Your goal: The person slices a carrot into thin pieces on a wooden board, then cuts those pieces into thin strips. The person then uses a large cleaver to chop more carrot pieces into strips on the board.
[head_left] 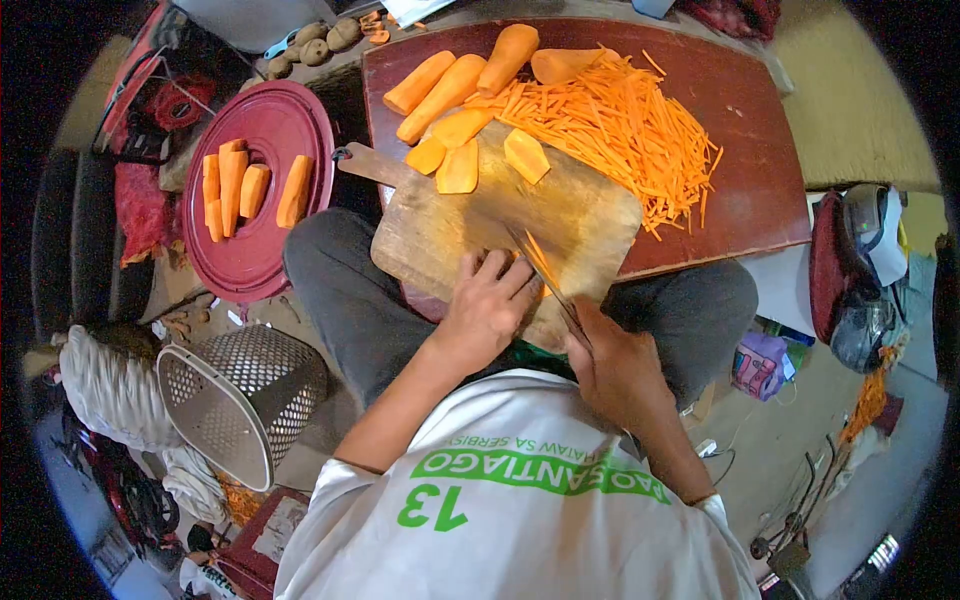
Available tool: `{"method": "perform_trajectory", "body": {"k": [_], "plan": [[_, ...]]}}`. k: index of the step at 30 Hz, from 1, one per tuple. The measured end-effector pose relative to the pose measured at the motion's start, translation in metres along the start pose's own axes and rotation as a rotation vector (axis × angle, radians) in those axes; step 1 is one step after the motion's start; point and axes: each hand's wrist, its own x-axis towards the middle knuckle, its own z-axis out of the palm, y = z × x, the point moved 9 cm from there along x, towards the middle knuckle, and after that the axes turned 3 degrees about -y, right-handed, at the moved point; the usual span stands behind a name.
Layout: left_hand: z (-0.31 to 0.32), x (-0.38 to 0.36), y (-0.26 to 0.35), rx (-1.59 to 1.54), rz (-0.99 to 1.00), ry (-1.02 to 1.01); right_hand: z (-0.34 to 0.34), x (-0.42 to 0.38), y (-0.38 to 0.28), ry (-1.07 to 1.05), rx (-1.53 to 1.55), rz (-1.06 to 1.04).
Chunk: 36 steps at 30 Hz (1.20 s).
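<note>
My right hand (620, 355) is wrapped round the handle of a knife (560, 290), its blade slanting up and left across the wooden cutting board (415, 235). Beside the blade, the curled fingers of my left hand (490, 300) press down on a carrot piece, mostly hidden beneath them. Thin carrot strips (540, 255) lie along the blade's right side. Several flat carrot slices (458, 168) rest at the board's far edge. Beyond them are whole peeled carrots (445, 95) and a large heap of carrot strips (625, 130).
The board overlaps a dark red tabletop (740, 190) at my knees. On the left, a round red lid (205, 270) bears more peeled carrots (232, 185). A perforated basket (270, 385) lies tipped on the floor. Potatoes (315, 50) sit at the back left.
</note>
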Motion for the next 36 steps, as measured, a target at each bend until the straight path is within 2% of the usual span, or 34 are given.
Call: {"method": "perform_trajectory", "body": {"k": [3,6,9,12,15,21,24,27,30,33,36], "plan": [[0.002,0.0,-0.001,0.018,0.009,0.01,-0.001,0.011,-0.003,0.107,0.066,-0.088],[0.004,-0.001,-0.002,0.02,0.012,0.032,-0.006,0.002,-0.002,-0.012,0.04,0.014],[0.0,-0.002,-0.001,0.018,0.015,0.056,-0.012,-0.028,-0.004,0.146,0.056,-0.053],[-0.003,-0.001,0.001,0.021,0.028,0.061,0.005,-0.013,0.001,0.041,0.013,0.017],[0.001,-0.003,0.002,0.025,0.025,0.053,0.004,0.013,-0.006,0.084,0.046,-0.083],[0.004,-0.008,0.002,0.034,0.037,0.07,-0.006,-0.02,-0.002,0.058,-0.045,0.008],[-0.001,-0.006,0.006,0.055,0.049,0.06,-0.003,-0.025,-0.005,0.137,0.013,-0.06],[0.001,-0.005,0.008,0.059,0.054,0.039,0.006,0.008,-0.009,0.089,-0.036,-0.088],[0.001,-0.005,0.006,0.051,0.055,0.028,0.0,0.017,-0.009,0.144,0.079,-0.135],[0.0,-0.008,0.004,0.005,0.041,0.049,-0.005,-0.003,-0.008,0.011,0.023,0.005],[-0.004,-0.008,0.003,-0.004,0.037,0.069,-0.005,-0.028,-0.006,0.14,-0.013,-0.061]]}}
